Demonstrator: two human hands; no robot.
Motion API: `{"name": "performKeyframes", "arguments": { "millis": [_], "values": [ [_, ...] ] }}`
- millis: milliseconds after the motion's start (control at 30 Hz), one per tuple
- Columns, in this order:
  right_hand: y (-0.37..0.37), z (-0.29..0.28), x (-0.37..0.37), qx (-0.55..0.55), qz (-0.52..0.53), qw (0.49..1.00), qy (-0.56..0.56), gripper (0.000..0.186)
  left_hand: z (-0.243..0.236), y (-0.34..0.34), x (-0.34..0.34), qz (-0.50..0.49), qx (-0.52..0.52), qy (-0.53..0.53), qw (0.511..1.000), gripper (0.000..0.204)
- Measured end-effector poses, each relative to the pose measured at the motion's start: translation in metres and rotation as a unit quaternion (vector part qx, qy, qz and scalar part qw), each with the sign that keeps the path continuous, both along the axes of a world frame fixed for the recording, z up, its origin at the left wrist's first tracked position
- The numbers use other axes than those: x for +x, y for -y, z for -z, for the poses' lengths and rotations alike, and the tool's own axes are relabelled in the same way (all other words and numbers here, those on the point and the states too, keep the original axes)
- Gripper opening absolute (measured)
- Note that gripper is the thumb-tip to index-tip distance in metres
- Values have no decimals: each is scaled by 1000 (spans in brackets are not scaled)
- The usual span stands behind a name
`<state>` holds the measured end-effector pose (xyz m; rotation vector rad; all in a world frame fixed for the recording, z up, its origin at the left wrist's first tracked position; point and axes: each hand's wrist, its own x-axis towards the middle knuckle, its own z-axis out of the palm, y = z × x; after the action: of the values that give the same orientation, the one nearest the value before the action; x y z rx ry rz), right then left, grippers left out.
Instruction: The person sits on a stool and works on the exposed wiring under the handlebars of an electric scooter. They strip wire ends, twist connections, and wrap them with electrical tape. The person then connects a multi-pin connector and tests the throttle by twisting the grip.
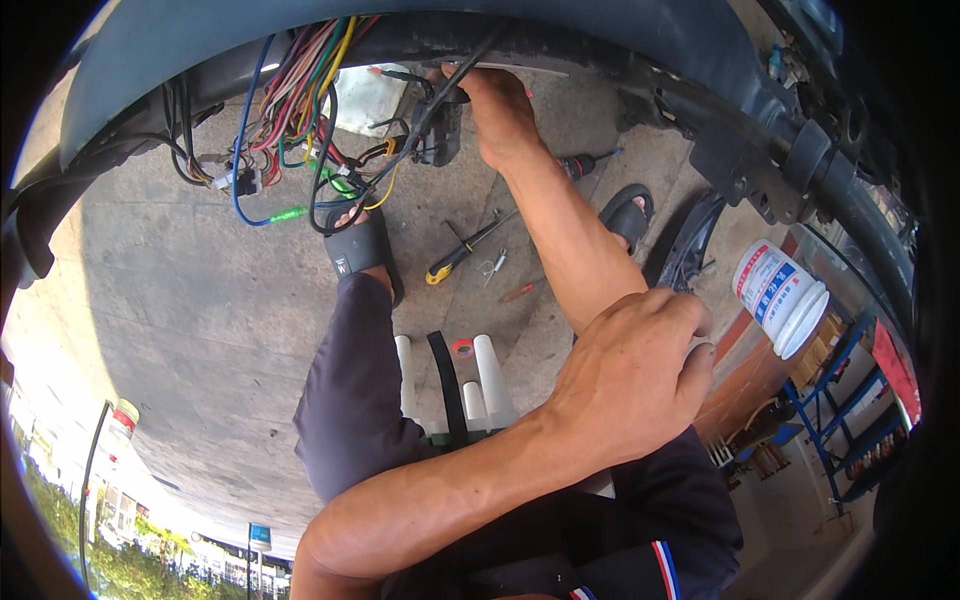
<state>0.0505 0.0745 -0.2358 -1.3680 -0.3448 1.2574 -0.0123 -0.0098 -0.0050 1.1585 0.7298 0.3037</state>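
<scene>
My left hand (640, 375) is closed, crossed over to the right beside my right forearm, its fingers curled toward the thumb. Whatever they pinch, if anything, is too small to make out. Farther up, my right hand (495, 115) reaches to the underside of a dark frame (420, 45), its fingertips partly hidden behind a black cable (470, 68). Close to that hand hang a black housing (437, 138) and a thick bundle of coloured wires (305, 85). White connectors (243, 182) and a bright green sleeve (288, 214) dangle at the wires' lower ends.
On the paved floor lie a yellow-and-black screwdriver (450, 265), a drill-like tool (577, 166) and a clear bag (365, 100). Between my legs are white tubes (490, 370) and a red tape roll (462, 348). A white bucket (780, 295) and blue shelving (825, 410) stand right.
</scene>
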Motion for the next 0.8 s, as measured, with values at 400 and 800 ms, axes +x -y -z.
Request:
{"name": "performKeyframes", "arguments": {
  "millis": [400,800],
  "values": [
    [5,-4,1,13,1,1000,12,28,1,-6,6,-2,-8,-4,1000,12],
    [17,13,3,54,14,998,2,38,3,-8,15,-22,-14,7,1000,14]
  ]
}}
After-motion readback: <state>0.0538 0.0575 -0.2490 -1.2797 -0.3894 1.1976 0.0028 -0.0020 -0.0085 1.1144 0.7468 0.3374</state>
